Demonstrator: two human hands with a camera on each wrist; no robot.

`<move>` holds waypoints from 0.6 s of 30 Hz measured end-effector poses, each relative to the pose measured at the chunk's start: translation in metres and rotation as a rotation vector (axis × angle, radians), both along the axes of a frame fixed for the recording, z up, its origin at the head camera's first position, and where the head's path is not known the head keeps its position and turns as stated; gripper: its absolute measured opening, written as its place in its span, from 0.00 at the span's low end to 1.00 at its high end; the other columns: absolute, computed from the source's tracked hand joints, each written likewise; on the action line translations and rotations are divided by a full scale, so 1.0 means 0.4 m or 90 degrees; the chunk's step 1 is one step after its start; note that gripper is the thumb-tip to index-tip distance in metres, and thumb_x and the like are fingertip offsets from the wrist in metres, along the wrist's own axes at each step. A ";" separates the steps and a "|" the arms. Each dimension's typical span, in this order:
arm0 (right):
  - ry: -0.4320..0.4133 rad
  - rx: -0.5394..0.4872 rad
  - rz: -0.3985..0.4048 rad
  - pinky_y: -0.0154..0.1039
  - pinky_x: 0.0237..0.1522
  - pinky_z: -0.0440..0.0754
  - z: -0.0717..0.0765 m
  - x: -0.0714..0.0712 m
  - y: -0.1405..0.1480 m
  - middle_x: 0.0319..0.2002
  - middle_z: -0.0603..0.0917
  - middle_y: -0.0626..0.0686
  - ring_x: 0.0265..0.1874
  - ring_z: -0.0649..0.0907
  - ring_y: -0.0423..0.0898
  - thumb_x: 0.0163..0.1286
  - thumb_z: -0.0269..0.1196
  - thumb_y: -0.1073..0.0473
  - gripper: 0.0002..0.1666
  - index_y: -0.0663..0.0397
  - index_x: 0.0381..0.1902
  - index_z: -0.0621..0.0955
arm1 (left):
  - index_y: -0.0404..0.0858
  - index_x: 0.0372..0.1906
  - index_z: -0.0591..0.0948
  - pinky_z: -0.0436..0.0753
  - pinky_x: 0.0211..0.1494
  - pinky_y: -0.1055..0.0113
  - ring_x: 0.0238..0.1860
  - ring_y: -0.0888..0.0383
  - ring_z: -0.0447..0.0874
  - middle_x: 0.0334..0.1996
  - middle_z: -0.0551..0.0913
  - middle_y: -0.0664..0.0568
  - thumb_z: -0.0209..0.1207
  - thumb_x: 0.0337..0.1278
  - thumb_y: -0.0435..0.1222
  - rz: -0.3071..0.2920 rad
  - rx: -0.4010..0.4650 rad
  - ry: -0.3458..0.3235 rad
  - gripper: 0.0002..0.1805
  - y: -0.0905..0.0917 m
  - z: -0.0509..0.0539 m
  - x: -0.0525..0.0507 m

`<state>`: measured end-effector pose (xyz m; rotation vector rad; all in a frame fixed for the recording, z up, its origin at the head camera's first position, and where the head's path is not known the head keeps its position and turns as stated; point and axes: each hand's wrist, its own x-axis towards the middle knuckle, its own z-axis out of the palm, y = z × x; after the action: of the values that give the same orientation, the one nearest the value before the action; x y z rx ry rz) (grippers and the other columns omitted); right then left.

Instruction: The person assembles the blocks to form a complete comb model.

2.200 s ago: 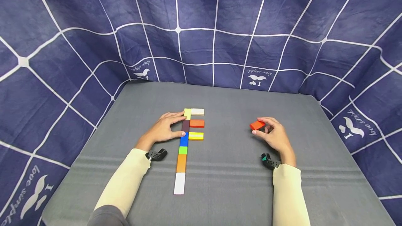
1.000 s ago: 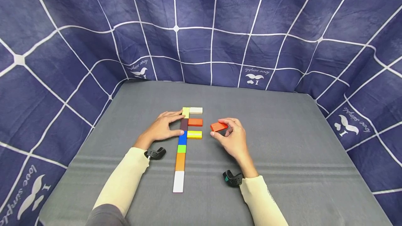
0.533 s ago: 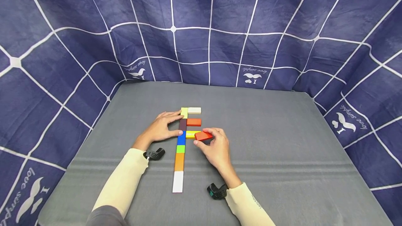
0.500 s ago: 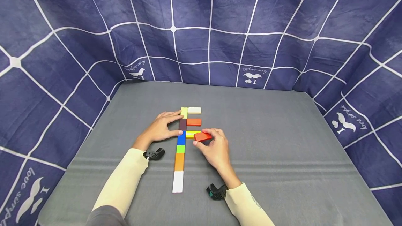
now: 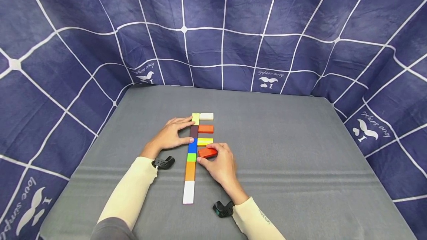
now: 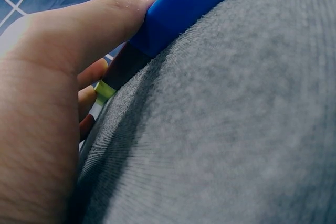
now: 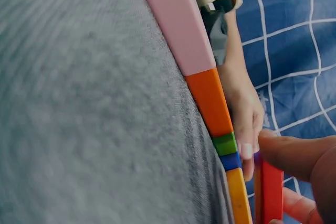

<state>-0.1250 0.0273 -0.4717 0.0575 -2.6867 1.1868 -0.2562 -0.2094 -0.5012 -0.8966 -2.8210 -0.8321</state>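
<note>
A row of flat coloured blocks runs down the grey table: pale yellow [image 5: 195, 117], dark purple [image 5: 194, 132], blue [image 5: 192, 146], green [image 5: 191, 157], orange [image 5: 190, 171] and a pale block [image 5: 188, 192], pink in the right wrist view. My left hand [image 5: 169, 136] lies along its left side, thumb touching the blue block and fingertips at the pale yellow one. Between thumb and fingers, my right hand [image 5: 222, 164] pinches a red block [image 5: 207, 153], slightly tilted, just right of the row by the green block and below a yellow block [image 5: 205, 142].
A white block [image 5: 207, 116] and an orange-red block [image 5: 205, 129] stick out rightward from the row's far part, with gaps between them. Grey cloth covers the table [image 5: 283, 140]. A blue checked curtain [image 5: 240, 47] hangs behind and at both sides.
My right hand has carried the red block left from the table's right side, then nearer to me, past the yellow block to beside the row. The left hand has stayed in place.
</note>
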 end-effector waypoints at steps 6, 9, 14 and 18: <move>-0.027 0.020 -0.002 0.43 0.41 0.81 -0.010 0.001 -0.004 0.46 0.83 0.50 0.44 0.84 0.49 0.47 0.82 0.44 0.28 0.42 0.46 0.87 | 0.55 0.71 0.73 0.55 0.78 0.45 0.74 0.52 0.66 0.75 0.67 0.58 0.65 0.52 0.65 -0.003 -0.002 0.007 0.42 -0.001 -0.001 -0.002; -0.028 0.033 0.002 0.42 0.39 0.80 -0.012 0.002 -0.005 0.46 0.83 0.50 0.44 0.84 0.48 0.46 0.82 0.44 0.28 0.42 0.46 0.87 | 0.54 0.71 0.73 0.54 0.78 0.44 0.74 0.52 0.66 0.75 0.68 0.57 0.65 0.52 0.65 -0.007 0.000 0.010 0.42 0.000 0.000 -0.002; -0.026 0.076 0.007 0.41 0.35 0.79 -0.016 0.003 -0.008 0.45 0.82 0.49 0.42 0.84 0.48 0.45 0.82 0.43 0.30 0.42 0.47 0.87 | 0.54 0.71 0.73 0.54 0.78 0.44 0.74 0.51 0.66 0.75 0.68 0.56 0.65 0.52 0.64 -0.009 0.000 0.009 0.42 0.000 0.002 -0.002; -0.023 0.110 0.013 0.40 0.35 0.79 -0.018 0.002 -0.010 0.45 0.81 0.49 0.40 0.84 0.47 0.44 0.83 0.44 0.32 0.42 0.48 0.87 | 0.53 0.71 0.73 0.55 0.77 0.42 0.74 0.50 0.66 0.75 0.68 0.55 0.66 0.52 0.64 -0.009 -0.004 0.010 0.42 -0.001 0.004 -0.002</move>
<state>-0.1242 0.0233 -0.4790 0.0895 -2.8209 0.9671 -0.2568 -0.2098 -0.4997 -0.9212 -2.8092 -0.8147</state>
